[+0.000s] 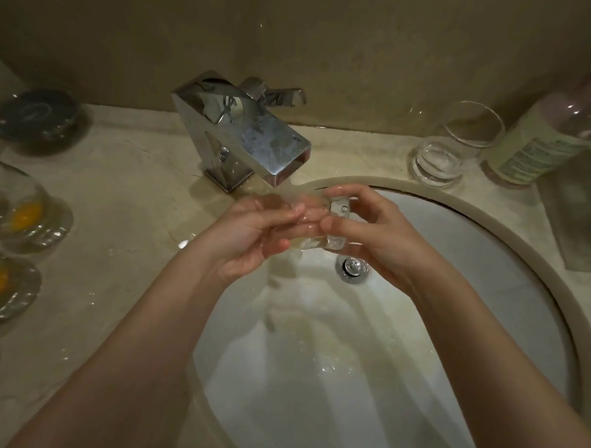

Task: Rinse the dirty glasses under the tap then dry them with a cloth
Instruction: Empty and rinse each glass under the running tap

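Both hands hold a clear glass sideways under the tap above the sink: left hand fingers inside it, right hand gripping its base; clean glass on counter right; egg-soiled glasses left

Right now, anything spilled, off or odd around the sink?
Yes. The glasses on the counter at left hold yellow blobs that look like egg yolk, odd for drinking glasses. Small water splashes dot the counter beside the tap. Both hands, left hand and right hand, hold a glass sideways under the water, as expected.
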